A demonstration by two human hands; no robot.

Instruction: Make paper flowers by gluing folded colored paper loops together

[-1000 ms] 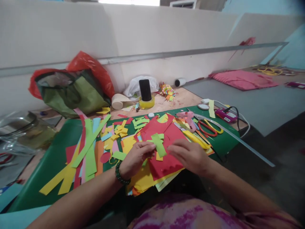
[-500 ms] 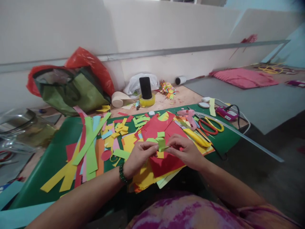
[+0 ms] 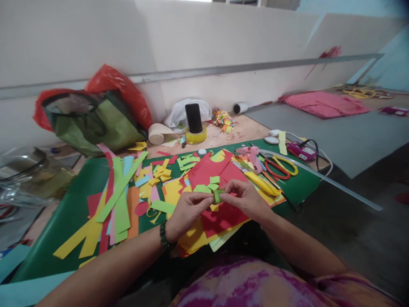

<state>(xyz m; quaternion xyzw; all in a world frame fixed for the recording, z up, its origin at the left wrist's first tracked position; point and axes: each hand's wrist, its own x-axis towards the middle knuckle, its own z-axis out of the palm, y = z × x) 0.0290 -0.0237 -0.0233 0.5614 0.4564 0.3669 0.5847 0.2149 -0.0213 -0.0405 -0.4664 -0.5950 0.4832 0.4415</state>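
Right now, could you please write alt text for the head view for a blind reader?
A person's left hand and right hand pinch a small green paper piece above red paper; coloured strips lie left, a pink glue gun and scissors right.

A pale partition (image 3: 79,38) ran behind the wooden worktop (image 3: 247,127), crossed low down by a grey metal rail (image 3: 255,67). Past its right end I could see a light blue wall (image 3: 394,64). A flat grey surface (image 3: 345,140) stretched away rightward, the floor (image 3: 361,192) below lay in shadow, and bright light (image 3: 188,1) showed above the partition.
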